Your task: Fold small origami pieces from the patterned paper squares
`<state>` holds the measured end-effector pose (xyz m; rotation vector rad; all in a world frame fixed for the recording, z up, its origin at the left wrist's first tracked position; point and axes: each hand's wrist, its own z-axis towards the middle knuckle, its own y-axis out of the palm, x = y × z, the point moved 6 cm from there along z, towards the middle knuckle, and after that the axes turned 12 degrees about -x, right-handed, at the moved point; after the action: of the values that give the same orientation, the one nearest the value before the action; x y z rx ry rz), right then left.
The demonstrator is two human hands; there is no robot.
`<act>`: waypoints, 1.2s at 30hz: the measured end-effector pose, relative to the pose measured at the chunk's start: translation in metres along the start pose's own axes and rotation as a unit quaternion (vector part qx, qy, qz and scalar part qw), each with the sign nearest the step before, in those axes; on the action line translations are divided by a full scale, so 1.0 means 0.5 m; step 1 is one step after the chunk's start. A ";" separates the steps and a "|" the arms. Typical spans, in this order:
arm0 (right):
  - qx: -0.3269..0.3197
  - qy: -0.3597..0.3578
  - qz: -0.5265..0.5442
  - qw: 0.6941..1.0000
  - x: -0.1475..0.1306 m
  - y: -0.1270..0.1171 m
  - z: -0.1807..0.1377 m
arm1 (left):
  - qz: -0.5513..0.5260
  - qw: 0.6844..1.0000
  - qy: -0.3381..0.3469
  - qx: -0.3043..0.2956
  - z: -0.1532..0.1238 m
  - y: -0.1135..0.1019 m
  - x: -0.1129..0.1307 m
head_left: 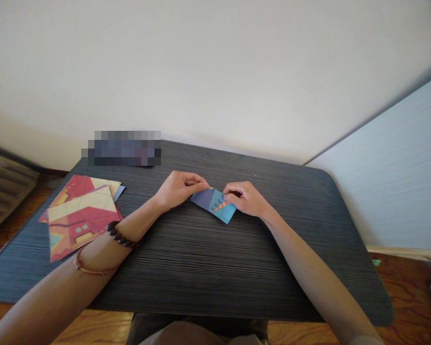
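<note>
Between my hands is a small piece of folded paper (215,205), blue and purple with an orange-red stripe pattern, just above or on the dark table. My left hand (182,189) pinches its upper left edge with thumb and fingertips. At its right side, my right hand (246,197) grips the upper edge between thumb and curled fingers. Whether the paper's underside touches the table, I cannot tell. Several printed sheets (84,211) in red, cream and yellow lie in an overlapping pile at the left, partly behind my left forearm.
The dark wood-grain table (208,273) has rounded right corners and stands against a pale wall (215,72). A blurred-out dark object (124,149) lies at its back left. A white panel (391,167) rises at the right. A radiator-like ribbed object (7,191) stands far left.
</note>
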<state>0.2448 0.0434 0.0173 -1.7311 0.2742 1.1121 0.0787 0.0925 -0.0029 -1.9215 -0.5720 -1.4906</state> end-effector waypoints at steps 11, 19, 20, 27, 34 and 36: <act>0.002 0.004 0.022 1.000 0.012 0.002 -0.003 | -0.002 1.000 -0.002 -0.005 0.000 -0.001 0.000; -0.002 -0.009 0.024 1.000 0.013 0.002 -0.002 | 0.004 1.000 -0.003 -0.012 -0.001 0.003 0.001; -0.003 -0.010 0.024 1.000 0.013 0.002 -0.003 | 0.002 1.000 -0.004 -0.013 -0.001 0.003 0.001; -0.008 -0.028 0.021 0.999 0.011 0.006 -0.003 | 0.009 0.999 -0.001 -0.035 -0.003 0.009 0.009; -0.027 -0.058 -0.016 0.998 -0.002 0.018 -0.001 | 0.146 0.987 0.022 -0.056 -0.002 0.022 0.030; -0.028 -0.056 -0.025 0.998 -0.003 0.019 0.001 | 0.173 0.984 0.018 -0.049 -0.002 0.022 0.032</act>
<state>0.2377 0.0387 0.0124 -1.7090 0.1300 1.1851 0.0897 0.0836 0.0104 -1.9443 -0.1386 -1.3455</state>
